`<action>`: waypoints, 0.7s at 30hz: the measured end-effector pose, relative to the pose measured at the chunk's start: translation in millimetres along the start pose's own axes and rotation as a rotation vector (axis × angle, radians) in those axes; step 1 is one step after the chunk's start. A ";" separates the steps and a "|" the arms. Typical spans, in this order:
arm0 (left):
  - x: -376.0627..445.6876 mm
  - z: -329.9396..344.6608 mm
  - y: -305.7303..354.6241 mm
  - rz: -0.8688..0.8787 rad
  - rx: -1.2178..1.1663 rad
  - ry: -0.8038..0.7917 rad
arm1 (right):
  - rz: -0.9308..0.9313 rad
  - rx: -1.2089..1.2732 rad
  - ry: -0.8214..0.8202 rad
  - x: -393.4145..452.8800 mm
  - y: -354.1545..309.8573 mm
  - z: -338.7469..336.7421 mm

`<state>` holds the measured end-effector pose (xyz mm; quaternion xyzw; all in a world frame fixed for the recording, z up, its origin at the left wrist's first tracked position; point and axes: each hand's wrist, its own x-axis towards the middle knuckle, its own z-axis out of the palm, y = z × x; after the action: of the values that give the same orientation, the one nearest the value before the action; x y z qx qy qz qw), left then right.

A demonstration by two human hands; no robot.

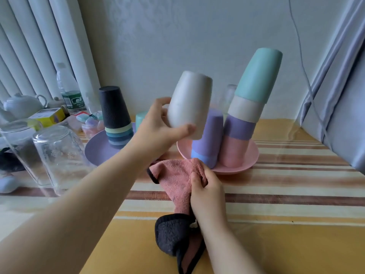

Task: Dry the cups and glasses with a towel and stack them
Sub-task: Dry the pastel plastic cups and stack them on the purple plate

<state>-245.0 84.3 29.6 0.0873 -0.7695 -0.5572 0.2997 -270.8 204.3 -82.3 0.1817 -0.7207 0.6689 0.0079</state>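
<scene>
**Inspection: Person's Arms and Hands**

Two bare forearms are seen, with no sleeves in view. The left hand (158, 125) and right hand (205, 192) are uncovered; fingernails are short and unpainted where they can be made out.

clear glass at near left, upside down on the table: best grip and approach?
Grip the clear glass around its side wall, near the upturned base, coming from above or from its open right side. It stands mouth-down, so the rim is against the table and cannot be pinched. A second glass crowds its left. The smooth wall may be wet, so wrap it fully.
</scene>
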 end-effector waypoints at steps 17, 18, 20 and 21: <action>-108.2 -33.9 -61.6 -0.094 -0.076 -0.145 | -0.462 -0.132 -0.175 -32.5 -29.8 25.8; -107.8 -34.8 -60.4 -0.088 -0.091 -0.181 | -0.436 -0.095 -0.165 -31.2 -31.7 23.9; -108.1 -34.2 -57.9 -0.102 -0.132 -0.251 | -0.298 0.061 -0.185 -26.5 -39.9 15.4; -108.8 -33.5 -57.4 -0.114 -0.153 -0.276 | -0.200 0.151 -0.202 -23.3 -43.3 9.9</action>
<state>-150.2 87.4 -55.5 0.0302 -0.7523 -0.6371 0.1647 -234.9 198.9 -47.6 0.3190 -0.6438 0.6954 -0.0115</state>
